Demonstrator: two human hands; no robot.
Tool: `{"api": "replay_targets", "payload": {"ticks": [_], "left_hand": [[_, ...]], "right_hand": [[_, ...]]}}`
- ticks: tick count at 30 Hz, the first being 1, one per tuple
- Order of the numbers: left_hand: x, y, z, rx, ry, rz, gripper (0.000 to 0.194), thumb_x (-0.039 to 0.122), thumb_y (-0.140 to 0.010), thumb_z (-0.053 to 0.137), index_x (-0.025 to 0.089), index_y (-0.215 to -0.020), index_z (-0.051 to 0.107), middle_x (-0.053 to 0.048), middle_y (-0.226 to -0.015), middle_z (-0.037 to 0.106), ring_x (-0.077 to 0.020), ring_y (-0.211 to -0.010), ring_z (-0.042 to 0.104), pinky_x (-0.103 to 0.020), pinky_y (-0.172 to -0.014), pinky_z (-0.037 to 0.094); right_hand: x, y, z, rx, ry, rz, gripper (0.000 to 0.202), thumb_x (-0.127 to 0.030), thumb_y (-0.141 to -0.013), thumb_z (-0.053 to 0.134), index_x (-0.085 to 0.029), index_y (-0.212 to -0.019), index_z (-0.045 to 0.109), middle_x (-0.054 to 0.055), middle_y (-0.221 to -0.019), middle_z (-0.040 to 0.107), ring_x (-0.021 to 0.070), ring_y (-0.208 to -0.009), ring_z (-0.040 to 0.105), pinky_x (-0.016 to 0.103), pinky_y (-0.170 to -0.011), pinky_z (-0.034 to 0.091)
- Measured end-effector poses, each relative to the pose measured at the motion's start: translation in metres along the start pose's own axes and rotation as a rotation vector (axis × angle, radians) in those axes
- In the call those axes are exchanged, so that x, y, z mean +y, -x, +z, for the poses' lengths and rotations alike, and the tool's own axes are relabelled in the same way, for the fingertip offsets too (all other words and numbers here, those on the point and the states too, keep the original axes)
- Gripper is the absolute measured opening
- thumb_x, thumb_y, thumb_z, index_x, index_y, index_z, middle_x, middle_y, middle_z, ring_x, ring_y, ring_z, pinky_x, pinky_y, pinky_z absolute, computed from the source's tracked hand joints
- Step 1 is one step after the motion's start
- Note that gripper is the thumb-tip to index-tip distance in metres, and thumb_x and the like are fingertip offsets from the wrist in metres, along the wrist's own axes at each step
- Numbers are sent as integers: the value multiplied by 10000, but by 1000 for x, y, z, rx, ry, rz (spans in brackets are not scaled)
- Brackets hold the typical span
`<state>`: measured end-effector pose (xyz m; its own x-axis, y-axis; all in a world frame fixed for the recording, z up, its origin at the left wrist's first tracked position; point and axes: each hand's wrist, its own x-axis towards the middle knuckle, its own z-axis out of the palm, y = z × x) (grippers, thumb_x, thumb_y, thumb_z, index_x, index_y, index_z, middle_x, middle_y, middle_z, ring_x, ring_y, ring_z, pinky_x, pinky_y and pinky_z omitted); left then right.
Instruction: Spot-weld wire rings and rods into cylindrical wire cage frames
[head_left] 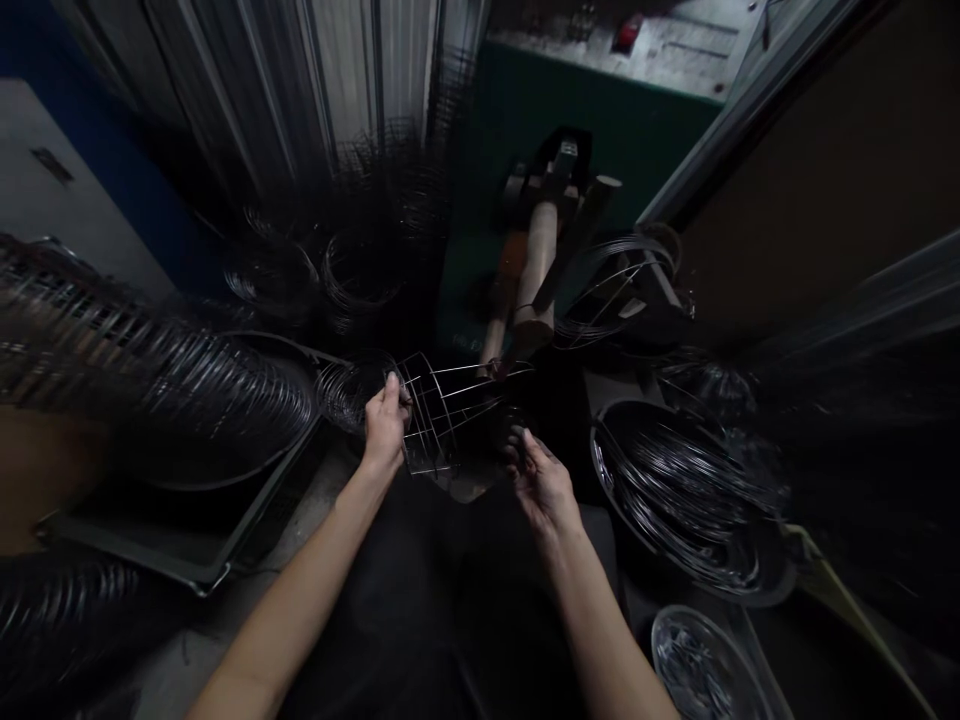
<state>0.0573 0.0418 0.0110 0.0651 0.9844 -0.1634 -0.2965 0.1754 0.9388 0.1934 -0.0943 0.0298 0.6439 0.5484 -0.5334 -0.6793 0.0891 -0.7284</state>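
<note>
My left hand (pixel 386 425) is closed on the near left end of a wire frame (pixel 430 425), an open cage of thin metal rods and curved wires. The frame's far rods reach right to the copper-coloured lower tip of a machine arm (pixel 493 345); whether they touch it I cannot tell. My right hand (pixel 546 478) is below and right of that tip, apart from the frame. Its fingers are curled toward the thumb, and anything between them is too dark to make out.
A green machine (pixel 637 120) with thick cylindrical arms stands ahead. To the right are a basin of bent wires (pixel 682 490) and a bowl of small metal pieces (pixel 694 665). Stacked wire rings (pixel 187 360) lie left, above a dark crate (pixel 202 578). Wire coils (pixel 270 275) stand behind.
</note>
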Motion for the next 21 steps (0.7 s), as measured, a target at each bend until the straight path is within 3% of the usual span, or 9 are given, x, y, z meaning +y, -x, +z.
{"api": "replay_targets", "payload": {"ticks": [7,13,17,21], "left_hand": [[2,2,2,-5,-12,10,481,610,-753,554,163,-593,474,57,-461,363,-45,-382,276,-189,-386,217],[-8,24,-19,48,-79,48,523,655,-724,560,157,-584,481,33,-531,431,-61,-458,362,-183,-436,301],[-12,48,-37,8,-124,81,541,661,-770,499,159,-571,484,21,-553,435,-76,-502,393,-186,-471,331],[6,63,-52,-17,-180,143,557,645,-836,390,168,-570,498,-8,-585,479,-101,-537,430,-206,-480,337]], "right_hand": [[2,10,-12,-7,6,38,294,-267,-541,837,-149,-769,695,-9,-663,663,76,-564,589,148,-433,390],[19,26,-67,28,179,38,355,-341,-531,828,-168,-801,675,14,-701,677,115,-576,612,185,-450,415],[22,30,-107,101,514,-187,461,-499,-597,749,-161,-902,682,58,-796,688,172,-662,629,248,-515,456],[14,11,-136,73,1226,-658,487,-541,-805,491,-144,-1012,684,135,-985,681,248,-892,618,358,-770,474]]}}
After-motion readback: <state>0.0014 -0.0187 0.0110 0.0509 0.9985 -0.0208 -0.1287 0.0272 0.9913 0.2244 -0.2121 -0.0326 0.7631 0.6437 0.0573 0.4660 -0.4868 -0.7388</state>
